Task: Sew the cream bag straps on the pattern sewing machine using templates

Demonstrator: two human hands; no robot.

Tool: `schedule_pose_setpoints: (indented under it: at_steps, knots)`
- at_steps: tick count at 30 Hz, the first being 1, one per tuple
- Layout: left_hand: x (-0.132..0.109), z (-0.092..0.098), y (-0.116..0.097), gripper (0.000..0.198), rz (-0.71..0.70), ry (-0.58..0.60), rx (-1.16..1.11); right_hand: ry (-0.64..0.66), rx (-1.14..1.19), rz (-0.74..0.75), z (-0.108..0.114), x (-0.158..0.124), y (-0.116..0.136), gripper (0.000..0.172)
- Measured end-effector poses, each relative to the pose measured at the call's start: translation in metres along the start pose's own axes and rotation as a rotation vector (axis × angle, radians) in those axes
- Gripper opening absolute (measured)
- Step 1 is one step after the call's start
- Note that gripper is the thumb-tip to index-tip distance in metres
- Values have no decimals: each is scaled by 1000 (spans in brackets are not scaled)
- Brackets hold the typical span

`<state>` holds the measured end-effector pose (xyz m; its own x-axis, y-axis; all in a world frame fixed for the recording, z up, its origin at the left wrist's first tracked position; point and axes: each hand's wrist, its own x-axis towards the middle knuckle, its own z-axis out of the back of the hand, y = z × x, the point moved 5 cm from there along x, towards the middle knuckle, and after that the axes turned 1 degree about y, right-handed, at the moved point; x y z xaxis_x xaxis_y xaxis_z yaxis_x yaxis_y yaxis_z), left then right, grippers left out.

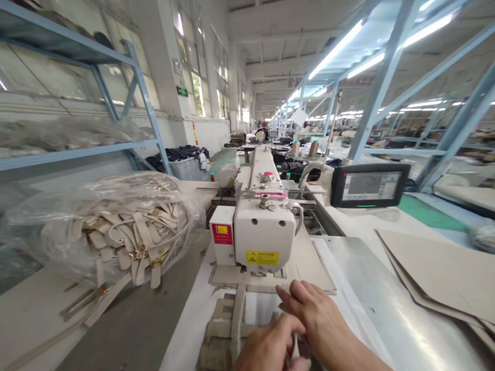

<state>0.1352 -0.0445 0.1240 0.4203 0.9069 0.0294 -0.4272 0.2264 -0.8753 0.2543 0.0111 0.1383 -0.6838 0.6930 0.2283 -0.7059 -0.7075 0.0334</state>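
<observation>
Strap (238,314), pale beige and narrow, lies lengthwise on the work surface in front of the sewing machine (263,232), its far end at the front edge of the beige panel (305,268) under the machine head. Its near part runs down beside the left hand (273,342); contact between the two cannot be confirmed. Tan pieces (216,332) lie just left of the strap.

Left hand is low in view, fingers bent and drawn close together. Right hand (315,312) reaches in from the right, fingers curled towards the left hand, the two overlapping. A small pale strip (296,346) shows between them — whether either hand grips it cannot be told, as the fingers hide one another.

Machine head bears a yellow caution label (262,257) and, on the box at its left, a red label (223,234). White sheeting (189,322) lies beneath the work, over a metal tabletop (359,273).

To the left, a clear plastic bag (31,221) lies open, holding many beige straps (143,232) with gold-coloured buckles — some hang out over its edge. To the right stand a lit display (371,185) and, nearer, flat beige sheets (436,273), stacked unevenly. Thread cones (296,148) stand behind the machine.
</observation>
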Motion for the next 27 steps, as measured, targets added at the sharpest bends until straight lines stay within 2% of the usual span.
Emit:
schedule_pose_setpoints:
  at_steps: [2, 4, 7, 10, 11, 13, 15, 17, 21, 27]
  knots:
    - [10, 2, 8, 40, 63, 13, -218, 73, 135, -84, -10, 8, -10, 49]
    - [19, -2, 20, 43, 121, -24, -388, 110, 221, -139, -21, 16, -17, 54]
    - [26, -13, 40, 41, 178, -62, -530, 144, 207, -163, -36, 26, -20, 44]
    - [25, -14, 51, 28, 193, 4, -618, 147, 175, -167, -41, 32, -19, 38]
    - [24, -8, 49, 25, 147, 12, -541, 142, 170, -176, -41, 33, -19, 38]
    - [21, 8, 39, 30, -7, 0, -219, 129, 153, -213, -40, 35, -20, 35]
    - [20, 20, 31, 46, -118, -20, 119, 116, 126, -252, -39, 38, -21, 30]
    - [22, 23, 30, 59, -146, -12, 296, 102, 104, -273, -40, 40, -24, 26]
    - [29, 14, 39, 68, -216, -19, 427, 101, 92, -275, -45, 43, -31, 22]
    - [36, 9, 42, 54, -172, -13, 503, 139, 65, -160, -49, 43, -31, 31]
